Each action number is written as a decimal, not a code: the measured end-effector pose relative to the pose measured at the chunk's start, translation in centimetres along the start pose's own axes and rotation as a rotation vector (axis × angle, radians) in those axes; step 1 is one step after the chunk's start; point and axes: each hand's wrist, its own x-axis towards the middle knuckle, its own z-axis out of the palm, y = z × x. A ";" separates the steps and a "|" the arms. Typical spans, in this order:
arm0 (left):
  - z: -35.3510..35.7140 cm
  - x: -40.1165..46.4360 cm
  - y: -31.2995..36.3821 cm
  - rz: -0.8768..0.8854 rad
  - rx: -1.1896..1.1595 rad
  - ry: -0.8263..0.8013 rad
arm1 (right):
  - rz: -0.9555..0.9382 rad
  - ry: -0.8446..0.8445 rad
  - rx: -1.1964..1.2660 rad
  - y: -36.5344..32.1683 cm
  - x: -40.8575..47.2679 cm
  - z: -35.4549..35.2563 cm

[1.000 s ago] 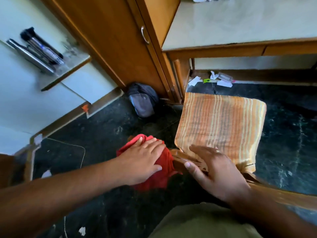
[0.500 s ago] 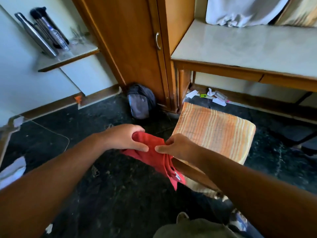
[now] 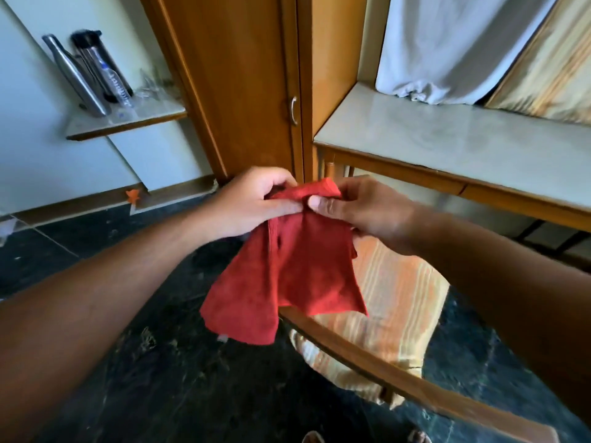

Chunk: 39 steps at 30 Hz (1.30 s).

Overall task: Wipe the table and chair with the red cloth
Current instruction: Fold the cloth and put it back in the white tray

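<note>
The red cloth (image 3: 287, 273) is a soft, matt fabric with a fine nap and a ribbed band near its top edge, while the chair (image 3: 377, 356) has a glossy varnished wooden frame and a woven seat cover striped orange and cream. The table (image 3: 473, 145) has a smooth pale top with a dull sheen edged in polished wood, the cupboard (image 3: 243, 84) is satin-finished wood with a metal handle, and the floor (image 3: 179, 378) is dark polished stone
</note>
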 end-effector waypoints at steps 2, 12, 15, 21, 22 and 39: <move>-0.3 2.0 2.6 0.042 -0.016 0.100 | -0.093 0.121 -0.163 -2.4 -0.1 -2.7; 10.2 9.1 3.7 -0.173 0.326 0.179 | -0.163 0.420 -0.611 -7.7 -4.1 -19.9; 16.9 11.2 2.4 -0.248 0.156 0.141 | -0.081 0.391 -0.701 -4.2 -6.7 -26.6; 26.1 16.5 3.3 -0.313 0.213 0.118 | 0.109 0.490 -0.597 6.8 -12.7 -41.0; 26.6 17.4 3.9 -0.329 0.153 0.127 | 0.147 0.510 -0.522 8.6 -13.7 -43.1; 46.7 49.3 28.4 -0.424 -0.784 0.111 | 0.246 1.002 0.036 18.5 -20.6 -67.5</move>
